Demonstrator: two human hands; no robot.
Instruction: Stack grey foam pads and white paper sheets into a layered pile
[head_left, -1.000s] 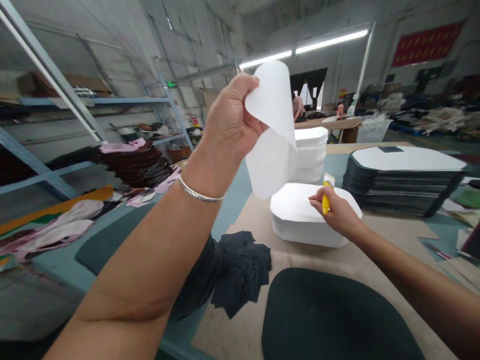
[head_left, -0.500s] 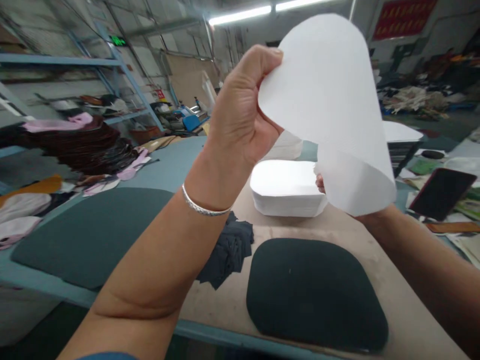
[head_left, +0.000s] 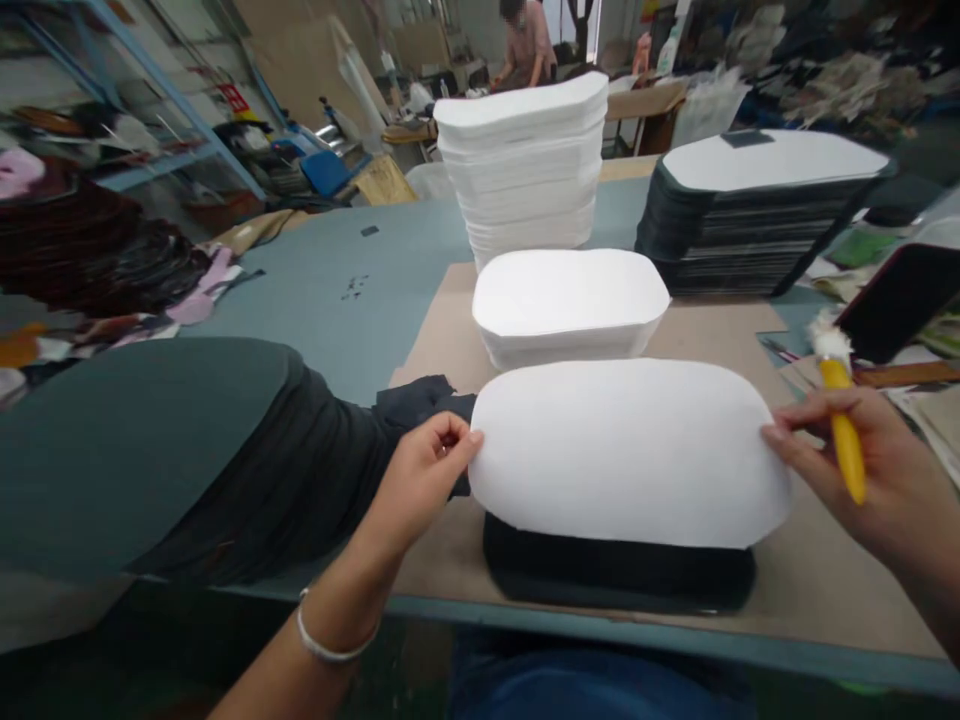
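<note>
A white sheet [head_left: 630, 455] with rounded corners is held flat between my two hands. My left hand [head_left: 420, 480] pinches its left edge between thumb and fingers. At the right edge, my right hand [head_left: 855, 470] grips the sheet with its fingertips, and a yellow-handled brush [head_left: 846, 430] with pale bristles is tucked in the same hand. Beneath the sheet lies a dark green rounded panel [head_left: 615, 580], mostly covered by it. Just behind stands a short stack of white sheets [head_left: 570, 300].
A tall white stack [head_left: 525, 170] and a dark stack topped with white [head_left: 772, 220] stand farther back. Dark green panels [head_left: 187, 430] are piled at left, near dark fabric scraps [head_left: 416, 400]. A phone [head_left: 907, 300] is at right. Another person [head_left: 525, 45] works in the background.
The white sheet, raised and curled before, has come down and lies flatter over the dark panel. Both hands have lowered, and the brush in my right hand now shows.
</note>
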